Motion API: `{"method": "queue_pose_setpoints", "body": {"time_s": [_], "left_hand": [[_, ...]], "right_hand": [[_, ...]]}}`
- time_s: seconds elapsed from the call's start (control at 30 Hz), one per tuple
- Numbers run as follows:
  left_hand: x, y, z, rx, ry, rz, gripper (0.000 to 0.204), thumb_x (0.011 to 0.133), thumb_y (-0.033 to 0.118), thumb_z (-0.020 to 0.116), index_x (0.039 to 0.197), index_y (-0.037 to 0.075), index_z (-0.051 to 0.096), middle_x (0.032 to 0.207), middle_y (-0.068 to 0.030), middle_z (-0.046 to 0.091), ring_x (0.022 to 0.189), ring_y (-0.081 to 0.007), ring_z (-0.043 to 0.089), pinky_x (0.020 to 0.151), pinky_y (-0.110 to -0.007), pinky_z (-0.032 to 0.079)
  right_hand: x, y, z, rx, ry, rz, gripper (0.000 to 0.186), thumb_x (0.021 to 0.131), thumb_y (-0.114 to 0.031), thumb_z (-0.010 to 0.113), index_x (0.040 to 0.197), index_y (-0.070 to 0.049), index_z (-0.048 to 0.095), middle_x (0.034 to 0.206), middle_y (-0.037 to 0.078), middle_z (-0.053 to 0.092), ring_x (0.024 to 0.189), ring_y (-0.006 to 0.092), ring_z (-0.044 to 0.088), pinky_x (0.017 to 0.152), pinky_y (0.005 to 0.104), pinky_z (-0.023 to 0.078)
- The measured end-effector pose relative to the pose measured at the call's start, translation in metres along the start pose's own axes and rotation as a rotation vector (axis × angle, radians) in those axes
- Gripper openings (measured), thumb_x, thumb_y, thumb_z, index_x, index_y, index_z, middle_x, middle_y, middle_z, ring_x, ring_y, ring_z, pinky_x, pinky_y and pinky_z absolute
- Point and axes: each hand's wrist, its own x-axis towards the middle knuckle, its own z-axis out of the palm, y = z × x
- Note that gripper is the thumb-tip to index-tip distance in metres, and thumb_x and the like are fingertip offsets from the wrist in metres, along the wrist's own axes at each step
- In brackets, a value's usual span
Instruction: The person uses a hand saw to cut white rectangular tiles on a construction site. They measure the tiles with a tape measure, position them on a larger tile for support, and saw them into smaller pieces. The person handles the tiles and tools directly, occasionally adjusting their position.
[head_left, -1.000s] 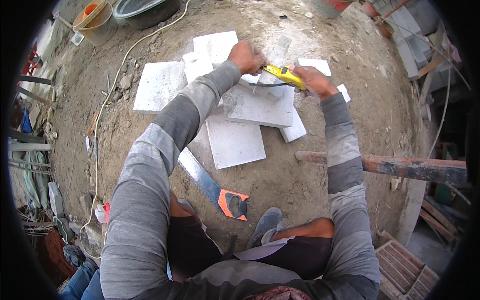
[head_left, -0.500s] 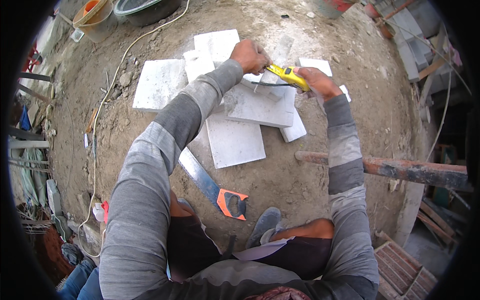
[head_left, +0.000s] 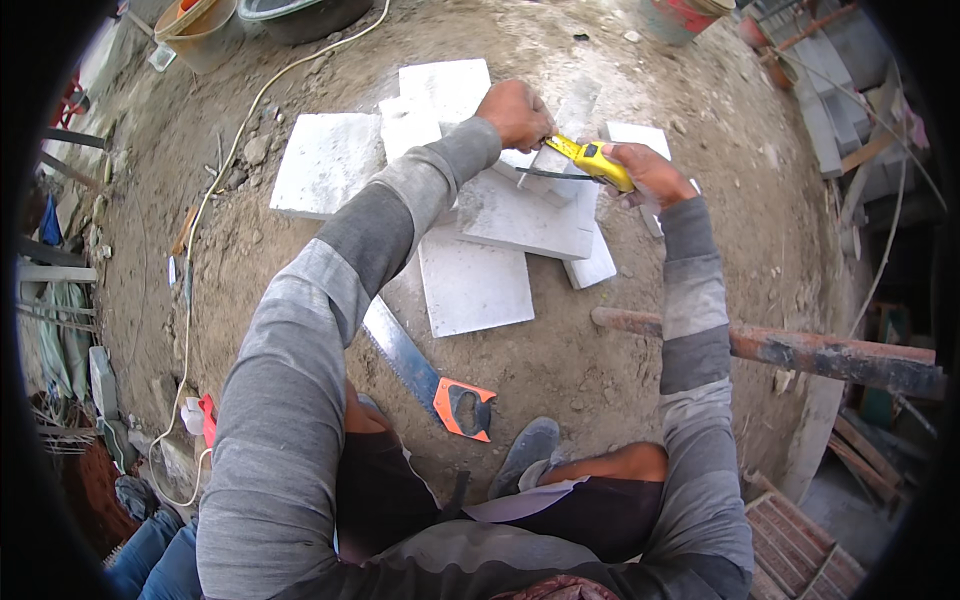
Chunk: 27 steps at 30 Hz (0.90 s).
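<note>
My right hand [head_left: 650, 172] grips a yellow tape measure [head_left: 606, 168] with a dark strap trailing from it. A short length of yellow tape blade [head_left: 563, 146] is drawn out, and its far end is pinched in the closed fingers of my left hand [head_left: 516, 113]. Both hands are over a loose pile of white blocks, close to a narrow grey-white block [head_left: 578, 105]. Beneath it lies a broad white block [head_left: 525, 213], with another flat block [head_left: 477, 285] nearer me. A handsaw [head_left: 400, 345] with an orange and black handle rests on the dirt before my feet.
A rusty pipe [head_left: 770, 345] juts in from the right under my right forearm. A pale cable [head_left: 262, 95] snakes along the left side. Buckets [head_left: 205, 45] and a dark basin [head_left: 305, 22] stand at the far left, another bucket [head_left: 680, 22] at the far right. Someone's blue-clad leg [head_left: 150, 555] shows lower left.
The view has shifted slightly. My right hand and the tape measure have moved a little to the right and nearer; both hands keep their hold.
</note>
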Motion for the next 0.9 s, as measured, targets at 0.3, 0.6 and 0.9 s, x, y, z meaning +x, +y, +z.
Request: {"method": "queue_pose_setpoints", "body": {"time_s": [0.3, 0.6, 0.9], "left_hand": [[-0.001, 0.003, -0.004, 0.018, -0.021, 0.012, 0.012, 0.084, 0.008, 0.073, 0.088, -0.004, 0.075, 0.067, -0.0094, 0.069, 0.052, -0.0108, 0.063, 0.051, -0.025, 0.055], [0.001, 0.005, -0.006, 0.016, -0.035, 0.018, 0.012, 0.085, 0.007, 0.072, 0.089, -0.004, 0.074, 0.068, -0.0094, 0.070, 0.055, -0.0115, 0.066, 0.053, -0.025, 0.057], [-0.001, 0.006, -0.002, -0.011, -0.005, -0.011, 0.012, 0.084, 0.008, 0.076, 0.083, -0.003, 0.073, 0.067, -0.0093, 0.069, 0.054, -0.0113, 0.065, 0.050, -0.026, 0.056]], "right_hand": [[-0.003, -0.003, 0.004, -0.006, 0.017, -0.005, 0.057, 0.092, -0.052, 0.057, 0.129, -0.009, 0.061, 0.084, 0.001, 0.060, 0.063, 0.0082, 0.054, 0.050, 0.0251, 0.046], [0.005, 0.003, 0.000, -0.019, -0.003, -0.042, 0.058, 0.092, -0.054, 0.059, 0.126, -0.008, 0.062, 0.084, 0.002, 0.060, 0.063, 0.0085, 0.055, 0.048, 0.0235, 0.047], [0.006, 0.005, 0.002, 0.029, 0.038, 0.005, 0.058, 0.090, -0.054, 0.061, 0.120, -0.004, 0.063, 0.083, 0.003, 0.060, 0.062, 0.0085, 0.055, 0.047, 0.0224, 0.046]]}}
